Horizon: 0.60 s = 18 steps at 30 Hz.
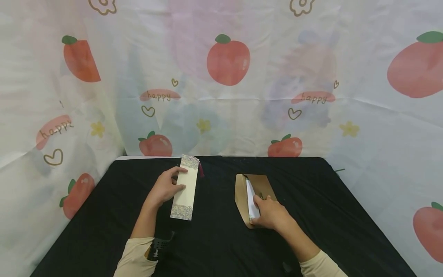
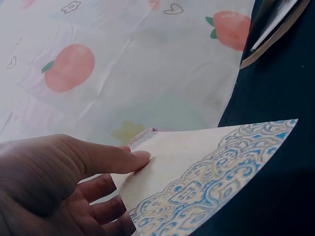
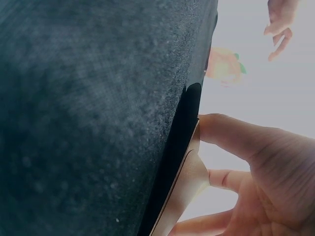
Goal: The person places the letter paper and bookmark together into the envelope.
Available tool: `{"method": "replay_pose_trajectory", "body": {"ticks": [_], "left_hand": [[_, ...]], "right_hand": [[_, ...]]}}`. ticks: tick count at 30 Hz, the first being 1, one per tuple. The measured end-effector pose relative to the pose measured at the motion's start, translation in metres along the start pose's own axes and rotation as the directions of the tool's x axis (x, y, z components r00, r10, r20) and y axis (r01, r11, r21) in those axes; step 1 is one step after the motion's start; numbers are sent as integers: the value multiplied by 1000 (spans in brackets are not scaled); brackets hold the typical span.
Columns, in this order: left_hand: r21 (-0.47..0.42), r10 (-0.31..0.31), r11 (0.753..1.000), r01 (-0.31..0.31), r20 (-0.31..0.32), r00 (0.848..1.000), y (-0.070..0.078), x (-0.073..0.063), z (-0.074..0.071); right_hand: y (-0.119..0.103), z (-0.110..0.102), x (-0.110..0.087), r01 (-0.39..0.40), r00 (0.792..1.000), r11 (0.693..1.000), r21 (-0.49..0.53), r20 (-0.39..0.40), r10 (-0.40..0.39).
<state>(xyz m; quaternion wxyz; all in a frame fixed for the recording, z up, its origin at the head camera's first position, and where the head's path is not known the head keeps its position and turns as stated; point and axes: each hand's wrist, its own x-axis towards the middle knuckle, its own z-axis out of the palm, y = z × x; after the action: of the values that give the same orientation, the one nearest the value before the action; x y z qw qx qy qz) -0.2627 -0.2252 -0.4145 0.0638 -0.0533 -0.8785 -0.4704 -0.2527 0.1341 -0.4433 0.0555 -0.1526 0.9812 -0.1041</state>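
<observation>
My left hand pinches a cream bookmark by its left long edge, thumb on the front face and fingers behind it. Lacy blue-and-tan patterned bands decorate both its ends, and a dark red tassel hangs at the top. On the right, my right hand grips a brown kraft envelope near its lower end. White paper shows in the envelope's opening. From the right wrist, the thumb lies at the envelope's edge, with other fingers on its far side.
A black cloth covers the table. White fabric printed with fruit and hearts hangs behind and at both sides. A dark band circles my left wrist.
</observation>
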Motion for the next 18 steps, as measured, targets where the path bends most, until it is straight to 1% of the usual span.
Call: {"method": "replay_pose_trajectory", "body": {"ticks": [3,7,14,18], "left_hand": [[1,-7,1000,7,15,1000,3,1,5],[-9,-13,1000,14,51,999,8,1,13],[-18,16,1000,-14,104,994,17,0,29],[-17,14,1000,-11,134,991,21,0,36]], "right_hand": [[0,0,0,8,1000,1000,-2,-2,-8],[1,1,0,19,1000,1000,-5,-7,-19],[1,-1,-1,11,1000,1000,-3,-8,-11],[1,-2,0,11,1000,1000,-3,-6,-11]]}}
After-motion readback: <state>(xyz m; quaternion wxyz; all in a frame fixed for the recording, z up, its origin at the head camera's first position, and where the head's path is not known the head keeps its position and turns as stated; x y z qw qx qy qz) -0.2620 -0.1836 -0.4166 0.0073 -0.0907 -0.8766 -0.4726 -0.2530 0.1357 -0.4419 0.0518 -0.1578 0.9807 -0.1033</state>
